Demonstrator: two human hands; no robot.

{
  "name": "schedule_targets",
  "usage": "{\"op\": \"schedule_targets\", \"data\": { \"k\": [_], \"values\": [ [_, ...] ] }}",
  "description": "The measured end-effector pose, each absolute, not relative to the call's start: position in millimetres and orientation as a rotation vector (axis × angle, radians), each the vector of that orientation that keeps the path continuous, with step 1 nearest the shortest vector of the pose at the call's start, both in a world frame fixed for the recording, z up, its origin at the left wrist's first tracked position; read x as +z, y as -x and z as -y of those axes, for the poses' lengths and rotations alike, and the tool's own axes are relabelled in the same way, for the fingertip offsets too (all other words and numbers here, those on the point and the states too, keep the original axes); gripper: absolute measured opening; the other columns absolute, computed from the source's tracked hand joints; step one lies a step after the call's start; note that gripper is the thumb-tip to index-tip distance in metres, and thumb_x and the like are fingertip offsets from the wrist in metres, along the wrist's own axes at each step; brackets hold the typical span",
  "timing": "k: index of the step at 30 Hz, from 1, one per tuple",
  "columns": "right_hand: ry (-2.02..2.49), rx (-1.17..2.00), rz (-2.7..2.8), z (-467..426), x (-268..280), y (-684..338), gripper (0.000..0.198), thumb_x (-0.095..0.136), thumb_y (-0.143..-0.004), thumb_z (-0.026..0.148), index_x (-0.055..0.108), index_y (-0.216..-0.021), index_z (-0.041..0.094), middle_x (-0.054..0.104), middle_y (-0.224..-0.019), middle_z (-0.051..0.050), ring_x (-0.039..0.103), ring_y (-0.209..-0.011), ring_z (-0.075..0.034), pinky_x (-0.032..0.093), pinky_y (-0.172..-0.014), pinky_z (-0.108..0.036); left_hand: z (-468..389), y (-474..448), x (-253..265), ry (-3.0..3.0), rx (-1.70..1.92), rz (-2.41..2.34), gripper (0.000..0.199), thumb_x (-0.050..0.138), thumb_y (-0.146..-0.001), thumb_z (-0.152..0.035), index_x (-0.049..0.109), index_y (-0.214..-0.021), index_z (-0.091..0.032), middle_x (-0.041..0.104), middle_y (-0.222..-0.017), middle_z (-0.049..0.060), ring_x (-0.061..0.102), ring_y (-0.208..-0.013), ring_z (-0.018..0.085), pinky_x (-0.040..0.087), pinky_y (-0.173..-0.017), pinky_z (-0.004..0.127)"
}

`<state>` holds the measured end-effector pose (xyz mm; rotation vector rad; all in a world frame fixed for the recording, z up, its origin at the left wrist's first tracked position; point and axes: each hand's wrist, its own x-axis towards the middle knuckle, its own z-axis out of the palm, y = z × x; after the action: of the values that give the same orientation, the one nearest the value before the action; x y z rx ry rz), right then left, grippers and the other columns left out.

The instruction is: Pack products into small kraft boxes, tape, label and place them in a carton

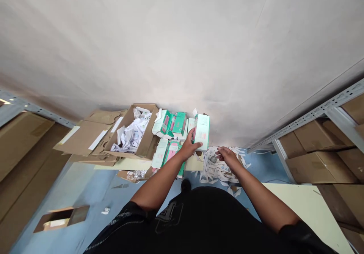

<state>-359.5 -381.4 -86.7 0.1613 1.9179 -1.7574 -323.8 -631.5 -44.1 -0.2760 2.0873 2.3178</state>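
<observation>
A white and green carton [202, 129] with a raised end flap is gripped in my left hand [190, 146], thumb across its front. Off to the right of it, my right hand [226, 156] hangs over a heap of white paper strips [212, 167], fingers half curled; I see nothing held in them. Several similar green and white cartons [179, 124] stand and lie just left of my left hand. Beside them sits an open cardboard box [148, 142] full of crumpled white paper [133, 132].
Flattened cardboard [85, 134] lies at the left of the narrow pale table [196, 163]. Shelves with brown boxes [313, 166] stand on the right, with more boxes [25, 140] at left. An open box [64, 219] rests on the blue floor [96, 193]. A pale board [301, 201] is at lower right.
</observation>
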Motion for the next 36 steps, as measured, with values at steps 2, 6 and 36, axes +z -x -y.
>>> {"op": "schedule_targets", "data": {
  "k": [2,6,36],
  "values": [
    [-0.124,-1.860,-1.730,393.7,-72.8,369.9,0.037,0.071,-0.084,0.057,0.069,-0.102,0.024,0.077,-0.100,-0.007,0.070,-0.080,-0.021,0.053,-0.069,-0.032,612.9,307.0,-34.7,0.239,2.424,-1.989,0.106,0.082,-0.071,-0.034,0.029,-0.162,-0.026,0.046,-0.159,0.013,0.050,-0.140,0.036,0.042,-0.114,0.050],
    [0.006,-1.970,-1.278,404.9,-52.3,372.8,0.049,0.060,-0.087,0.068,0.066,-0.114,0.027,0.078,-0.107,-0.007,0.072,-0.092,-0.026,0.056,-0.079,-0.038,577.8,273.7,-15.1,0.206,2.613,-1.722,0.098,0.082,-0.071,-0.031,0.037,-0.158,-0.026,0.052,-0.155,0.011,0.051,-0.139,0.035,0.041,-0.114,0.048],
    [-1.092,-2.782,-2.148,237.6,-30.3,149.9,0.048,0.080,-0.070,0.046,0.062,-0.108,0.023,0.076,-0.104,-0.006,0.071,-0.095,-0.029,0.057,-0.088,-0.041,418.7,224.4,-46.8,0.244,1.687,-0.967,0.044,0.047,-0.105,-0.045,0.066,-0.129,-0.012,0.074,-0.118,0.016,0.074,-0.095,0.025,0.062,-0.083,0.042]
  ]
}}
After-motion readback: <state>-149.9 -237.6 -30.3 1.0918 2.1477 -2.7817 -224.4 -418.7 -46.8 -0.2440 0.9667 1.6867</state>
